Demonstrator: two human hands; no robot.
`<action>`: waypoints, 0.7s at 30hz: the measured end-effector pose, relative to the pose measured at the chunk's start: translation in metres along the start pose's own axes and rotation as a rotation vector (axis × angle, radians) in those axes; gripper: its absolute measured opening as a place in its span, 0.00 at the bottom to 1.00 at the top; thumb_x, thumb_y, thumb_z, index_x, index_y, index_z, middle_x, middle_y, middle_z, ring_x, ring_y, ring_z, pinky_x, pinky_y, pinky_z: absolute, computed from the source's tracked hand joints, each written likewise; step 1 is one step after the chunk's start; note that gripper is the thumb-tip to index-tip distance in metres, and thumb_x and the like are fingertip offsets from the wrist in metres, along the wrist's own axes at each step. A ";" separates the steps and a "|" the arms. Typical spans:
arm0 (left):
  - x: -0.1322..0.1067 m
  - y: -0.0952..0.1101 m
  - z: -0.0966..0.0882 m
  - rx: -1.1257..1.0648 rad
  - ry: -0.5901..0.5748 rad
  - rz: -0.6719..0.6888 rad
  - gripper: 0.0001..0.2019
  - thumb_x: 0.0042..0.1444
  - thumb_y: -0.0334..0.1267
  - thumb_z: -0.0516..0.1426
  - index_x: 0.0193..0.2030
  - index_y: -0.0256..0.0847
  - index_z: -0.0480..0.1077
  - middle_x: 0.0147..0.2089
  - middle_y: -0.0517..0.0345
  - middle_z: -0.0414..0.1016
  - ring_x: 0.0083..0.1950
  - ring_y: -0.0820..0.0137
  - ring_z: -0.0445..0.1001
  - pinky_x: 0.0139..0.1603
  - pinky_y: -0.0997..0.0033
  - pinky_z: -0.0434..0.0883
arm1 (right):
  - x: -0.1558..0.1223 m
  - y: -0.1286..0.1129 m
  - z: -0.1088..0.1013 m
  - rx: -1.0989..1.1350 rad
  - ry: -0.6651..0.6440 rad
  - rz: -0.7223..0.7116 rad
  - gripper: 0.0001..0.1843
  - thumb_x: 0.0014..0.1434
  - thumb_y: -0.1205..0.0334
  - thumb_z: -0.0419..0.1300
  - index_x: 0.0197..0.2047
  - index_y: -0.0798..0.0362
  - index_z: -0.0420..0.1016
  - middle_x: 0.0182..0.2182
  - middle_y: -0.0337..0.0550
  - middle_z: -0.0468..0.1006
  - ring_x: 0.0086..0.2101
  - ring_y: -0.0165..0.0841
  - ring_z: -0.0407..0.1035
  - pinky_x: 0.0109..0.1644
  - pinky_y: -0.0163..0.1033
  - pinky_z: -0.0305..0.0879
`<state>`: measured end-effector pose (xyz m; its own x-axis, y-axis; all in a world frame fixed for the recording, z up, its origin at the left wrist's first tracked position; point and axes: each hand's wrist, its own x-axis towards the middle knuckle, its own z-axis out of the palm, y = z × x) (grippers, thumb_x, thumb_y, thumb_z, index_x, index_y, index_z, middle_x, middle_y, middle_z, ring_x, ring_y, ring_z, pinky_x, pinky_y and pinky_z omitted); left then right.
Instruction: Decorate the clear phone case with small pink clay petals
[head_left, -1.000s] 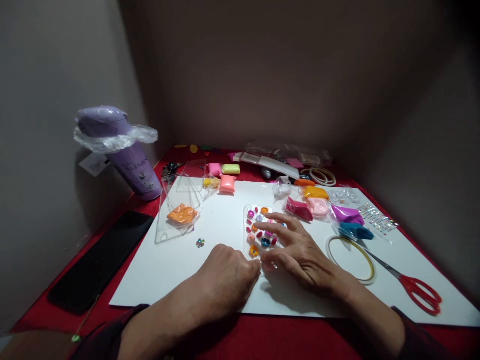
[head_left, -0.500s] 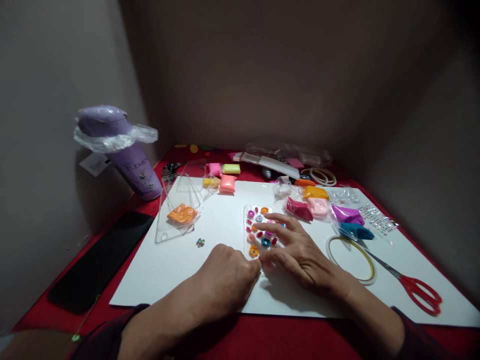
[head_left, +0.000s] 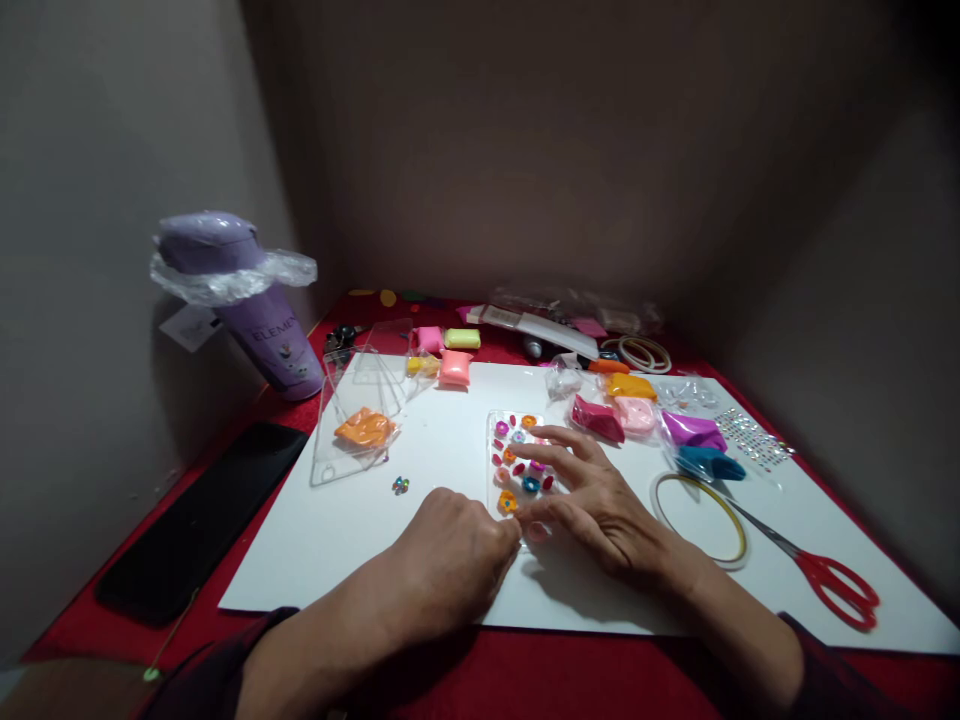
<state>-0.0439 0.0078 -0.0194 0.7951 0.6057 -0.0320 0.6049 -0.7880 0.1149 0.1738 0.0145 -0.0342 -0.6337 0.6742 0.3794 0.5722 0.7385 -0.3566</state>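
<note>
A clear phone-case-like rectangle [head_left: 493, 480] lies on the white board, dotted with small clay flowers, such as an orange flower [head_left: 508, 501] and a blue flower [head_left: 531, 484], and red oval pieces. My left hand [head_left: 457, 550] is closed at its lower left corner; its fingertips are turned away, so what they pinch is hidden. Over the right side of the decorated piece, my right hand [head_left: 592, 490] rests with fingers spread and bent, covering part of it. A pink flower [head_left: 538, 532] shows just under my right thumb. Left of my hands sit several small shiny gems [head_left: 401, 485].
Clear plates [head_left: 330, 440] with an orange clay packet [head_left: 365, 428] lie left. Clay packets [head_left: 634, 415], a gem sheet [head_left: 754, 437], a bangle [head_left: 739, 520] and red-handled scissors [head_left: 832, 585] are right. A black phone [head_left: 202, 520] and purple tumbler [head_left: 262, 320] stand at the far left.
Both hands stay nearly still on the decorated piece. My right hand has shifted very slightly, and a little more of the pink flower under the thumb shows.
</note>
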 end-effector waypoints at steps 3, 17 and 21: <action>0.000 -0.001 0.003 0.003 0.009 0.011 0.07 0.54 0.28 0.52 0.33 0.40 0.71 0.23 0.57 0.74 0.19 0.70 0.67 0.21 0.70 0.50 | 0.000 0.000 0.001 -0.014 -0.005 -0.009 0.22 0.68 0.61 0.45 0.37 0.43 0.81 0.60 0.38 0.66 0.63 0.42 0.50 0.63 0.54 0.50; -0.001 -0.001 0.001 0.023 0.029 0.023 0.07 0.56 0.29 0.52 0.33 0.41 0.70 0.21 0.60 0.70 0.18 0.69 0.66 0.20 0.68 0.50 | 0.000 0.000 -0.001 -0.038 -0.005 -0.017 0.22 0.66 0.66 0.46 0.34 0.46 0.81 0.62 0.36 0.67 0.63 0.43 0.50 0.62 0.56 0.51; 0.000 0.000 -0.001 0.008 0.054 0.021 0.07 0.55 0.28 0.52 0.29 0.40 0.68 0.19 0.61 0.68 0.18 0.72 0.65 0.20 0.68 0.49 | 0.000 0.001 -0.001 -0.032 0.005 -0.022 0.24 0.67 0.64 0.44 0.32 0.45 0.81 0.62 0.35 0.66 0.63 0.43 0.49 0.62 0.57 0.50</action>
<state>-0.0442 0.0077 -0.0186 0.8040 0.5941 0.0240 0.5888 -0.8011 0.1075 0.1752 0.0155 -0.0337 -0.6436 0.6579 0.3911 0.5747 0.7529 -0.3208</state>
